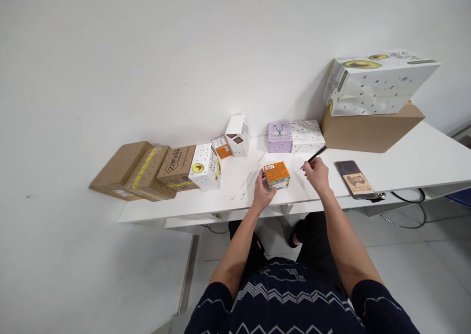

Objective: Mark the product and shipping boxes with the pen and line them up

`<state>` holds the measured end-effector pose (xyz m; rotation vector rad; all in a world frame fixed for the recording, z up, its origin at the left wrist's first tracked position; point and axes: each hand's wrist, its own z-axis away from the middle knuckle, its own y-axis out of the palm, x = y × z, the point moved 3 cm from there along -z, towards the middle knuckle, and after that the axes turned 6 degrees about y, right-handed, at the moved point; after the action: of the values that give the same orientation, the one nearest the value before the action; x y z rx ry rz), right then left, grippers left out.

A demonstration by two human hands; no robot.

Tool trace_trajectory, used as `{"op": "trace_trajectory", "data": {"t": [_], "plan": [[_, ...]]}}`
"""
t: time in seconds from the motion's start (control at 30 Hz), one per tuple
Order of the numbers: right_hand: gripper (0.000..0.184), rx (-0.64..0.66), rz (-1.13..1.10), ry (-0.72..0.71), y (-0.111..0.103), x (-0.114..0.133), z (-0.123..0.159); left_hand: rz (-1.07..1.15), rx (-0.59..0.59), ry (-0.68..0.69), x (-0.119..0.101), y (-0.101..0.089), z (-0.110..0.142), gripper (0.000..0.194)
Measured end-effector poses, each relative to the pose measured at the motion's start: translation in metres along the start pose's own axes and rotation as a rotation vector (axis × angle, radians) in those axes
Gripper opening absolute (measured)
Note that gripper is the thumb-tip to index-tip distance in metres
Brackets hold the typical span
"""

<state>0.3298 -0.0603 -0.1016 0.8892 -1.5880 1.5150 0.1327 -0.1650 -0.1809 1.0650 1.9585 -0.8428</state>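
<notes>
A small orange box (277, 171) with a white barcode label on its top rests on the white table. My left hand (262, 192) grips it at its left side and near front corner, fingers closed around it. To the right of the box, my right hand (317, 174) pinches a dark pen (318, 153), its back end pointing up and to the right. The pen's tip is close to the tabletop, apart from the box; whether it touches the table I cannot tell.
Brown cartons (125, 165) and a white avocado box (206, 169) stand left. A white box (237, 134), a purple box (279, 138) and a white dotted box (307, 135) line the wall. Large stacked cartons (371, 130) and a phone (355, 177) are on the right of the table (437, 165).
</notes>
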Motion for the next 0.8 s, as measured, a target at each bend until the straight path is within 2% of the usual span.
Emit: {"op": "trace_trajectory", "data": {"t": [0.1,0.2,0.3,0.43,0.8], "plan": [[0.012,0.082,-0.430,-0.029,0.002,0.028,0.009,-0.011,0.005,0.012,-0.005,-0.001,-0.001,0.083],[0.013,0.171,-0.565,-0.081,0.013,0.052,0.018,-0.051,0.022,0.033,-0.009,-0.002,-0.002,0.085],[0.020,0.211,-0.485,-0.134,0.031,0.062,0.025,-0.084,0.027,0.033,-0.010,-0.003,-0.002,0.086],[0.023,0.163,-0.250,-0.190,0.049,0.057,0.028,-0.104,0.020,0.032,-0.009,-0.003,-0.001,0.086],[0.021,0.106,-0.109,-0.246,0.052,0.053,0.028,-0.105,0.025,0.038,-0.012,-0.003,-0.002,0.084]]}}
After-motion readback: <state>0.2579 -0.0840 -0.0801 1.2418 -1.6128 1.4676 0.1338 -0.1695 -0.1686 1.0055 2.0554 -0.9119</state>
